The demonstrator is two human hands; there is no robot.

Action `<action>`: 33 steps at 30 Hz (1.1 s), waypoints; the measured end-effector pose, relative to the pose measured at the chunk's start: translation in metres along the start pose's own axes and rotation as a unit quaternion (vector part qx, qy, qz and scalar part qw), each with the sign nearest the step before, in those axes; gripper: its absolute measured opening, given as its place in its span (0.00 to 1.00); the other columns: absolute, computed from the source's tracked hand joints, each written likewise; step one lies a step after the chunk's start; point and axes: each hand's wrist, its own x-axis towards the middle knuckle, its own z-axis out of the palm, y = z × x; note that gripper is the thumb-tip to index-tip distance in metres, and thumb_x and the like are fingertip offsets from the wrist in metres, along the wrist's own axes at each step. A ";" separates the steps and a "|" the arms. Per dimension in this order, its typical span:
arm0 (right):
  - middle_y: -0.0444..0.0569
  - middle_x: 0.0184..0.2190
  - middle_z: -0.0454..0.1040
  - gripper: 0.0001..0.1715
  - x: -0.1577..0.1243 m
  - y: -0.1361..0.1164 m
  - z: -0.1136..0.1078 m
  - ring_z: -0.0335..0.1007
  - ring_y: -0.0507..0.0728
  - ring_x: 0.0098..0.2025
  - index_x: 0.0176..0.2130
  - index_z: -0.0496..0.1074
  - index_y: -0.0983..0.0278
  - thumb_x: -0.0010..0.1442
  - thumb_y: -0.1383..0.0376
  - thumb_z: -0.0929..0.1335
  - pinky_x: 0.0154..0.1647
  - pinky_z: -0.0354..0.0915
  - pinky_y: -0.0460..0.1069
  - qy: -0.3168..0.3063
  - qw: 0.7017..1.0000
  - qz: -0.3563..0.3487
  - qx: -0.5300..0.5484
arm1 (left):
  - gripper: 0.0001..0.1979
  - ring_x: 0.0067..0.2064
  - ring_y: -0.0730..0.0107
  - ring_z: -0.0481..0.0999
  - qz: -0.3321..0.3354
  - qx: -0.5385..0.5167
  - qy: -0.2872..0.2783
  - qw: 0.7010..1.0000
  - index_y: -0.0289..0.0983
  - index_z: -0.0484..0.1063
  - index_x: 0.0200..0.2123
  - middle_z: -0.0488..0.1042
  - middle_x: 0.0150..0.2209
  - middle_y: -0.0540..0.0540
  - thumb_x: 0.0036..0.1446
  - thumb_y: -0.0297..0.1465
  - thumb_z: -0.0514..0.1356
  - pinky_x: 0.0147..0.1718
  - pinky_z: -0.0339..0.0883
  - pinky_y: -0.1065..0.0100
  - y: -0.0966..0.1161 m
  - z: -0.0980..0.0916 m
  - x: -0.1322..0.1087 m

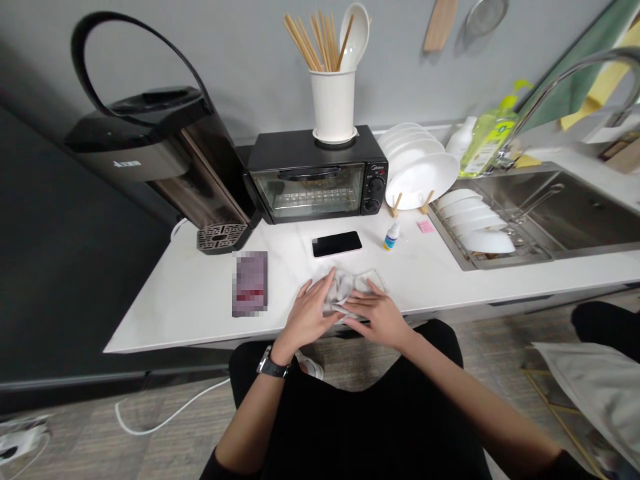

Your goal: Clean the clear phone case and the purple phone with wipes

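A crumpled, pale grey-and-white cloth (343, 283) lies at the counter's front edge, under and between both hands. My left hand (309, 313) bears on its left side, with the thumb and index finger closed about the bunched fabric. From the right, my right hand (376, 315) grips the cloth, fingers over its top and thumb low near the edge. Parts of the cloth are hidden beneath the fingers. Just behind it lies a black-screened phone (337, 245), and to the phone's right stands a small white bottle (391, 238) with a blue and yellow label.
Left on the counter (165, 300) is a blurred-out purple item (251, 283). Behind stand a water dispenser (165, 157) and a toaster oven (315, 190) carrying a chopstick holder (333, 103). White plates (425, 180), a pink note (425, 227) and a sink (590, 200) are on the right.
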 end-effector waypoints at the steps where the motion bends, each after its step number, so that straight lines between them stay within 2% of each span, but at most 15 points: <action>1: 0.47 0.49 0.84 0.16 0.009 -0.006 0.005 0.80 0.59 0.55 0.52 0.78 0.56 0.73 0.53 0.67 0.75 0.52 0.65 -0.018 1.000 -0.014 0.004 | 0.52 0.72 0.57 0.63 0.002 0.002 -0.002 1.000 0.47 0.33 0.77 0.61 0.73 0.42 0.62 0.40 0.65 0.74 0.44 0.48 -0.001 0.000 0.000; 3: 0.48 0.48 0.84 0.16 0.022 -0.010 0.009 0.80 0.60 0.54 0.51 0.79 0.56 0.73 0.52 0.67 0.74 0.51 0.67 -0.035 0.999 -0.017 -0.005 | 0.52 0.72 0.57 0.63 0.003 0.003 -0.001 1.000 0.47 0.33 0.77 0.60 0.74 0.41 0.63 0.41 0.65 0.73 0.45 0.48 -0.002 0.000 0.000; 5: 0.49 0.46 0.85 0.16 0.025 -0.001 0.003 0.81 0.60 0.51 0.49 0.80 0.57 0.73 0.53 0.66 0.75 0.50 0.68 -0.032 0.999 -0.002 -0.028 | 0.52 0.72 0.57 0.64 0.002 -0.002 0.000 1.000 0.48 0.34 0.77 0.62 0.73 0.42 0.63 0.42 0.65 0.73 0.45 0.48 -0.002 0.000 0.000; 9: 0.47 0.39 0.85 0.17 -0.002 0.031 -0.029 0.83 0.58 0.42 0.44 0.81 0.58 0.75 0.55 0.65 0.74 0.51 0.65 -0.012 0.995 0.064 -0.074 | 0.52 0.71 0.56 0.64 -0.004 -0.010 0.009 1.000 0.48 0.35 0.77 0.67 0.70 0.43 0.62 0.41 0.66 0.74 0.44 0.46 0.002 0.000 0.000; 12: 0.45 0.39 0.85 0.17 -0.019 0.037 -0.043 0.83 0.57 0.40 0.43 0.81 0.57 0.75 0.57 0.64 0.74 0.52 0.64 -0.018 0.995 0.081 -0.060 | 0.53 0.71 0.56 0.64 -0.011 -0.013 0.012 1.000 0.49 0.35 0.77 0.68 0.69 0.43 0.61 0.41 0.67 0.73 0.44 0.46 0.003 0.000 0.001; 14: 0.44 0.41 0.85 0.15 -0.016 0.027 -0.038 0.83 0.56 0.43 0.46 0.81 0.55 0.75 0.56 0.65 0.75 0.51 0.63 -0.049 0.998 0.046 -0.015 | 0.53 0.71 0.56 0.64 -0.015 -0.014 0.010 1.000 0.49 0.36 0.77 0.69 0.69 0.43 0.60 0.41 0.68 0.73 0.44 0.46 0.002 0.001 0.002; 18: 0.44 0.49 0.84 0.16 0.018 0.003 -0.007 0.81 0.57 0.52 0.53 0.79 0.53 0.74 0.53 0.66 0.74 0.53 0.63 -0.097 0.993 -0.055 0.043 | 0.53 0.72 0.57 0.64 -0.018 -0.007 0.003 1.000 0.46 0.35 0.77 0.66 0.71 0.41 0.61 0.39 0.67 0.73 0.45 0.48 -0.003 0.003 0.002; 20: 0.46 0.51 0.83 0.16 0.033 0.003 0.002 0.79 0.58 0.56 0.54 0.78 0.54 0.73 0.53 0.66 0.75 0.52 0.65 -0.105 0.991 -0.078 0.034 | 0.52 0.72 0.57 0.64 -0.017 -0.006 0.000 1.000 0.46 0.35 0.77 0.63 0.72 0.40 0.62 0.40 0.66 0.73 0.45 0.49 -0.004 0.002 0.002; 22: 0.48 0.52 0.83 0.17 0.037 0.012 0.000 0.77 0.59 0.59 0.55 0.78 0.55 0.74 0.54 0.65 0.75 0.51 0.67 -0.109 0.991 -0.081 0.021 | 0.52 0.72 0.57 0.64 -0.018 -0.007 -0.001 1.000 0.47 0.36 0.77 0.64 0.72 0.41 0.62 0.42 0.66 0.73 0.46 0.48 -0.003 0.002 0.002; 24: 0.49 0.52 0.83 0.17 0.029 0.026 -0.012 0.78 0.59 0.59 0.55 0.77 0.56 0.75 0.54 0.65 0.75 0.51 0.67 -0.109 0.992 -0.069 0.005 | 0.53 0.72 0.56 0.64 -0.017 -0.011 0.004 1.000 0.48 0.35 0.77 0.66 0.71 0.42 0.61 0.43 0.67 0.73 0.45 0.47 -0.002 0.001 0.002; 28: 0.48 0.48 0.84 0.17 -0.005 0.044 -0.047 0.81 0.59 0.53 0.51 0.79 0.57 0.75 0.54 0.64 0.75 0.52 0.66 -0.122 0.992 -0.027 -0.013 | 0.55 0.70 0.56 0.66 -0.017 -0.023 0.018 0.999 0.49 0.35 0.77 0.70 0.68 0.44 0.59 0.42 0.69 0.73 0.44 0.47 0.001 0.001 0.002; 31: 0.47 0.45 0.85 0.16 -0.022 0.041 -0.061 0.82 0.59 0.49 0.50 0.79 0.56 0.74 0.54 0.65 0.75 0.53 0.65 -0.137 0.990 -0.011 0.016 | 0.55 0.69 0.56 0.67 -0.021 -0.026 0.023 0.999 0.49 0.35 0.77 0.71 0.67 0.45 0.59 0.41 0.70 0.73 0.45 0.47 0.002 0.002 0.002; 33: 0.48 0.45 0.85 0.16 -0.022 0.033 -0.059 0.82 0.59 0.47 0.50 0.79 0.57 0.73 0.54 0.66 0.75 0.54 0.65 -0.137 0.990 -0.012 0.039 | 0.55 0.69 0.56 0.68 -0.023 -0.028 0.024 0.999 0.49 0.36 0.77 0.71 0.66 0.45 0.58 0.41 0.70 0.73 0.45 0.47 0.001 0.002 0.003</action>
